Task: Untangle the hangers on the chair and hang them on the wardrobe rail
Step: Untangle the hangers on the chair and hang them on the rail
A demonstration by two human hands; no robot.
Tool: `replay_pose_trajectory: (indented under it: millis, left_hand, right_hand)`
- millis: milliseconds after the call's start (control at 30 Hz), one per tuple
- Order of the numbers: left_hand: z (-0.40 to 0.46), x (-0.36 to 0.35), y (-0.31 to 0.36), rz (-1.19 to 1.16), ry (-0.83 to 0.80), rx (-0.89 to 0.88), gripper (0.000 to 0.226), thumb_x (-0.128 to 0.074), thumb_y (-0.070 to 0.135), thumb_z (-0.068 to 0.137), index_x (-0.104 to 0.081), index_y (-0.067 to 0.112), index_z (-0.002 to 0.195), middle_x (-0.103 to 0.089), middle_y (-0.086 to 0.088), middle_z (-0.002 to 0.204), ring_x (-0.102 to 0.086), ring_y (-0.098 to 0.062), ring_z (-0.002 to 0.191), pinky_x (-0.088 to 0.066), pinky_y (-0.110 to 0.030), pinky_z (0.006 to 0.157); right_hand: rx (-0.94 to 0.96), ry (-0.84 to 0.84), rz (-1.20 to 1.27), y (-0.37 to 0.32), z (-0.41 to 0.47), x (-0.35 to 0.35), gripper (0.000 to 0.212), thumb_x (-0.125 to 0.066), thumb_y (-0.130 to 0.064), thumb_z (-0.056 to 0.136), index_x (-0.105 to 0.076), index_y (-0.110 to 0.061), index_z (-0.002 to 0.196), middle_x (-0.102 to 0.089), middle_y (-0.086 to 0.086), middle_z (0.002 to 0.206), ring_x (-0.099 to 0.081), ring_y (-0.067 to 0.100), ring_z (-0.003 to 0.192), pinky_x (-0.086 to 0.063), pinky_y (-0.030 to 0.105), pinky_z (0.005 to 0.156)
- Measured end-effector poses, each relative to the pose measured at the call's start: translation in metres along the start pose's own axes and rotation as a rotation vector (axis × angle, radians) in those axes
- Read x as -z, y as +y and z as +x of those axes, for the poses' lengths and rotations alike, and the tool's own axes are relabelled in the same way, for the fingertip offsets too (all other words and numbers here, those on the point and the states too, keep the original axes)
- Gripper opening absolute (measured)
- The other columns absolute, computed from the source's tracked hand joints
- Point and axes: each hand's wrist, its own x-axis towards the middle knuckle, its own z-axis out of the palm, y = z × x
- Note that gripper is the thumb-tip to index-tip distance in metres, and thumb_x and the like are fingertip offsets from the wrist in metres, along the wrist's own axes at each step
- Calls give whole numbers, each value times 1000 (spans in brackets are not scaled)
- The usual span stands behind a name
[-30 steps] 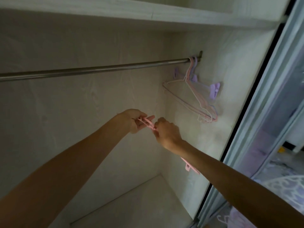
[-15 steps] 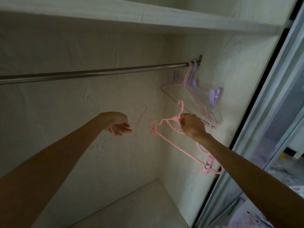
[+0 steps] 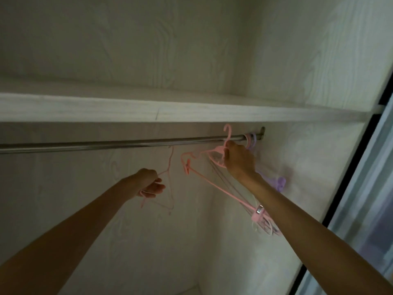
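My right hand (image 3: 239,161) grips a pink plastic clip hanger (image 3: 212,177) by its neck, just under the metal wardrobe rail (image 3: 106,144). Its hook (image 3: 228,130) rises in front of the rail near the right end. My left hand (image 3: 148,184) holds a thin pink wire hanger (image 3: 169,184) lower down, to the left, its hook reaching up just below the rail. Several pink and purple hangers (image 3: 251,139) hang at the rail's far right end, partly hidden behind my right hand and arm.
A white wooden shelf (image 3: 170,112) runs just above the rail. The wardrobe's right side wall (image 3: 308,167) stands close behind the hung hangers. A sliding door frame (image 3: 350,188) borders the right. The wardrobe floor (image 3: 187,291) shows at the bottom.
The two pink hangers came apart between my hands. My right hand lifted the clip hanger up to the rail; my left hand stayed lower with the wire hanger. The view tilted upward.
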Motion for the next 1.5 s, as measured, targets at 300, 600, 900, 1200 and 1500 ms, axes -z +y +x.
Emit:
replay_pose_trajectory:
  millis: [300,600,900,1200,1500]
  left_hand:
    - [6,6,6,4,21,-10,27,-38,13,98,-54,8,77,-62,2,40,-57,-6,31,-47,-15,40]
    - [8,15,2,-56,-55,-14,25,-42,14,97,-61,7,81,-69,0,54,-62,-7,39,-52,-19,43]
    - [10,24,-4,35,-31,-11,26,-43,13,97,-62,9,80,-68,-2,67,-62,-12,58,-52,-25,55]
    - [5,41,-16,60,-75,-33,24,-47,11,95,-67,6,82,-67,-5,77,-63,-14,63,-55,-21,47]
    - [-14,76,-29,298,-207,-46,14,-59,22,91,-72,17,92,-67,1,92,-63,-10,82,-57,-18,63]
  right_hand:
    - [-46,-71,3,9,13,-36,27,-39,-19,98,-54,-6,116,-63,16,117,-60,32,110,-47,39,85]
    - [140,47,143,41,49,-20,52,-58,-38,86,-40,-24,134,-55,6,125,-49,30,120,-17,56,112]
    - [231,67,-112,67,58,-3,50,-61,-36,86,-48,-24,134,-56,12,116,-51,33,110,-38,41,92]
    - [166,8,-278,77,68,2,52,-59,-34,88,-42,-26,137,-53,14,123,-48,35,116,-32,45,104]
    - [256,-136,208,4,-26,-18,25,-56,-41,90,-68,-19,89,-68,2,92,-64,20,89,-50,31,79]
